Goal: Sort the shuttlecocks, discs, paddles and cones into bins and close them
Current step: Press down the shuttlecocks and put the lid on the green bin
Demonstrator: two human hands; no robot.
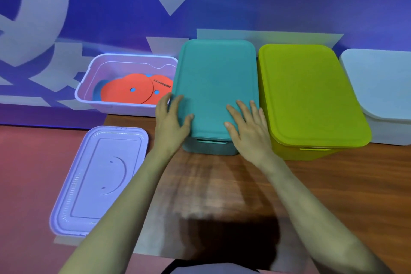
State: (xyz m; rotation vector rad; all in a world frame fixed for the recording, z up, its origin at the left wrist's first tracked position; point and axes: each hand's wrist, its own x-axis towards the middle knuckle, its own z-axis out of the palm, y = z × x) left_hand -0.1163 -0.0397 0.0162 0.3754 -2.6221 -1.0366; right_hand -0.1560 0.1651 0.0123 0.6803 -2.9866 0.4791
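Observation:
A teal bin (211, 149) stands in the middle of the wooden table with its teal lid (215, 82) lying on top. My left hand (171, 118) rests on the lid's near left edge with its fingers spread. Flat on the lid's near right part lies my right hand (246, 124), fingers straight. To the left, an open white bin (124, 105) holds several orange discs (129, 93). Its white lid (97, 180) lies flat at the table's near left. A green bin (295, 151) under a green lid (309, 93) stands to the right.
A white lidded bin (382, 95) stands at the far right. The wooden table (222, 196) stretches between me and the bins. Behind the bins rises a blue and grey wall. A red floor shows at the left.

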